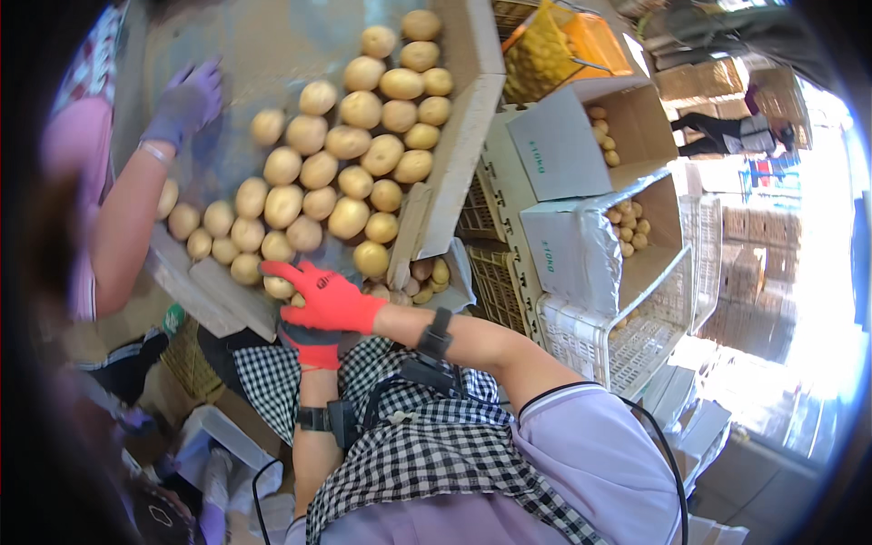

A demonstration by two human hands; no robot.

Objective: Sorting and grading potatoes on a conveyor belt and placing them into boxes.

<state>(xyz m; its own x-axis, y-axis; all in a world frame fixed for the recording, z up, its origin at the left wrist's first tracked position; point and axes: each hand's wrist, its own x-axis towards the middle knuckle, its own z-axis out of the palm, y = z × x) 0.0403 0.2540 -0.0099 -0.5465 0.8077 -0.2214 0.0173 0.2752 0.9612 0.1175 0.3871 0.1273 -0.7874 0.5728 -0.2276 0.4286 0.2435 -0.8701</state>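
Note:
My right hand (334, 293), in a red work glove with a dark palm, reaches left across the near corner of a sorting table (272, 41). Its index finger lies along the top of a potato (277, 287). The thumb is lower, and a bit of yellow potato (298, 300) shows between them. My left hand (311, 345), gloved alike, is just below the right one, its fingers largely hidden. Many round, pale yellow potatoes (320, 170) cover the table around the corner gap. Beneath that gap, more potatoes (422, 279) lie in a lined box.
Cardboard edging (470, 136) rims the table. A co-worker's purple-gloved hand (187, 102) rests over the far left side. At right stand open cartons (565, 252) with potatoes, a white plastic crate (633, 347) and an orange-yellow bag (545, 54). Another person (736, 133) carries a box.

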